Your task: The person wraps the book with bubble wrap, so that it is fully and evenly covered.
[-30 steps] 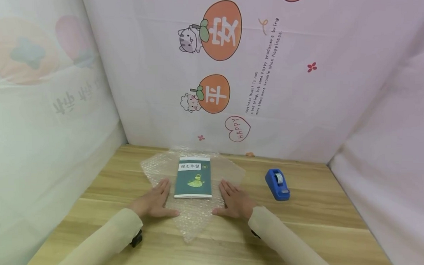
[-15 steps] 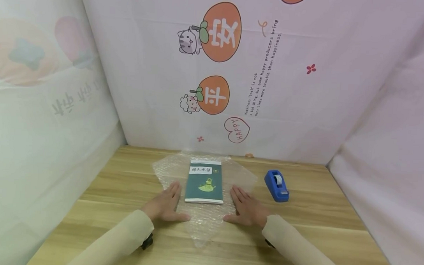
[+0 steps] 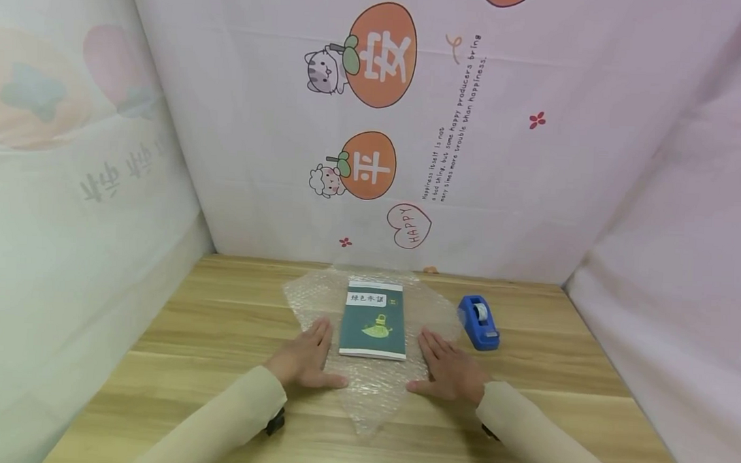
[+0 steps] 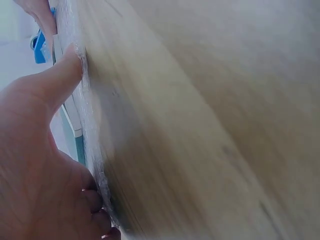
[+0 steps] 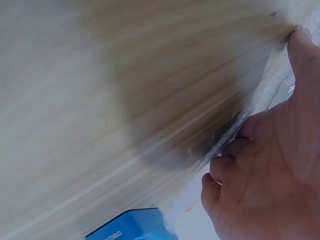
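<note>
A green booklet (image 3: 374, 321) with white bands and a leaf print lies flat on a sheet of clear bubble wrap (image 3: 374, 388), which is turned so one corner points toward me. My left hand (image 3: 305, 357) rests on the wrap left of the booklet, fingers straight and thumb spread inward. On the other side my right hand (image 3: 450, 368) lies the same way, pressing the wrap with straight fingers. Both hands are apart from the booklet. In the left wrist view the thumb (image 4: 62, 75) touches the wrap's edge.
A blue tape dispenser (image 3: 480, 322) with a roll of tape stands right of the wrap, close to its right corner. The wooden table (image 3: 208, 321) is bounded by printed white cloth (image 3: 274, 187) at the back and both sides.
Both hands have slid to the right across the table, carrying the bubble wrap and booklet along. The wrap's right corner now reaches the tape dispenser, and the view has shifted slightly.
</note>
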`<state>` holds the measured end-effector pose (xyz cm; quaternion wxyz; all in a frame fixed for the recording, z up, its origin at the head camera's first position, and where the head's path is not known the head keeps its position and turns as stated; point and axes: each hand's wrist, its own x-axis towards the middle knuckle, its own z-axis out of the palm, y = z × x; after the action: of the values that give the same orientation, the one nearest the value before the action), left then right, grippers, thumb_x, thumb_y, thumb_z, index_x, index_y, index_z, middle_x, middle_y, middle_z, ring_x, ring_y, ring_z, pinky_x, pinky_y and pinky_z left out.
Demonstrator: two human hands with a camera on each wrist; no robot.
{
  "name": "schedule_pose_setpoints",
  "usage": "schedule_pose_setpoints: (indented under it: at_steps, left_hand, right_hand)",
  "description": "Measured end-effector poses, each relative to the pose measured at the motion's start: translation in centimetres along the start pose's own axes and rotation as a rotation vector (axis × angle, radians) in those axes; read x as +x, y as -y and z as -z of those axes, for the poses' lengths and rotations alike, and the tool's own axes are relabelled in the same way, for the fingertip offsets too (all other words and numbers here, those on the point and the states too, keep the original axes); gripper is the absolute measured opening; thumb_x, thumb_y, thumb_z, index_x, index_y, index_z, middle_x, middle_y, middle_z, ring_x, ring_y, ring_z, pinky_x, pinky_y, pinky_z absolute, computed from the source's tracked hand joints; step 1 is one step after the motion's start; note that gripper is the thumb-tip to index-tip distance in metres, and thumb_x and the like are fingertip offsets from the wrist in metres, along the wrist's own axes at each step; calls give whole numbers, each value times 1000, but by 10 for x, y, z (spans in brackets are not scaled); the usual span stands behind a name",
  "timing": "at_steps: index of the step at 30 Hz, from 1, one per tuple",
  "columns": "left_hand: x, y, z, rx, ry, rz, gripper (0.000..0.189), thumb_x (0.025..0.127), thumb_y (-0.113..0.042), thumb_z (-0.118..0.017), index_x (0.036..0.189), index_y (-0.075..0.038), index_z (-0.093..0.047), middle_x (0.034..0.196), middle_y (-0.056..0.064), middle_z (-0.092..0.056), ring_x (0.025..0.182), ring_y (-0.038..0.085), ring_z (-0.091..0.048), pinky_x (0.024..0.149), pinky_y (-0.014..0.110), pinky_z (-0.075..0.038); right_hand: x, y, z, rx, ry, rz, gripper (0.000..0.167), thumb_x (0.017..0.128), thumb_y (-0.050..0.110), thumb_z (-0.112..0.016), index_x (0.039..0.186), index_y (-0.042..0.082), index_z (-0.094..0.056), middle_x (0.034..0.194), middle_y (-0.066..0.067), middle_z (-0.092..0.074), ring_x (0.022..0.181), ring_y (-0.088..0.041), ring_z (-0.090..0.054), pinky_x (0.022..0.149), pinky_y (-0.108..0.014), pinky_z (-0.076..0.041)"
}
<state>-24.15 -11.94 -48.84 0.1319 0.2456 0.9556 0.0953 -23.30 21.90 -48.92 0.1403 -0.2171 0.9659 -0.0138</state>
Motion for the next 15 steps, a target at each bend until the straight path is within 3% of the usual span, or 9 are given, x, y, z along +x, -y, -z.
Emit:
schedule_pose_setpoints:
  at_steps: [9, 15]
  left_hand:
    - [14, -2, -8, -22, -22, 3, 127, 85, -83, -63, 164, 8, -22, 175, 27, -15, 165, 40, -15, 134, 51, -23]
    - [16, -4, -9, -15, -2, 6, 129, 85, -82, -64, 164, 9, -21, 175, 28, -14, 165, 42, -15, 134, 51, -23]
  right_hand:
    - [-8, -12, -2, -9, -29, 13, 112, 95, 80, -50, 166, -2, -23, 176, -22, -21, 163, -41, -23, 132, -55, -28]
    - [-18, -17, -5, 101, -66, 29, 107, 98, 75, -52, 165, -4, -24, 174, -25, -21, 162, -45, -22, 132, -58, -26]
